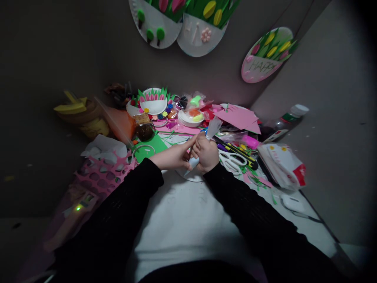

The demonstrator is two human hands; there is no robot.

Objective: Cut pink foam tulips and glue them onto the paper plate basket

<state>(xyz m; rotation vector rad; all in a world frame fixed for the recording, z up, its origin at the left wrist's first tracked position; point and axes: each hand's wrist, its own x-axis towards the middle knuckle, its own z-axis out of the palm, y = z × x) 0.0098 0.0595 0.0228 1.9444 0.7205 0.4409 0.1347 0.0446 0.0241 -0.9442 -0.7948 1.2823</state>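
My right hand (208, 154) is closed round a translucent piping bag (213, 128), whose loose upper end sticks up above the fist. The bag's pale lower part shows below the fingers and slants down to the left. My left hand (174, 155) meets the right one from the side, its thumb and fingers closed about the same bag; some of its fingertips are hidden. Right under both hands lies a round white plate (193, 177) on the white table (188, 220). A pair of white-handled scissors (232, 162) rests beside my right hand.
Green paper (160, 144) and a pink sheet with punched-out holes (97, 175) lie to the left. Behind are craft pieces and pink paper (238, 118). At right are a bottle (287, 120), a plastic packet (284, 167) and a white case (293, 203). Decorated plates (265, 59) hang on the wall.
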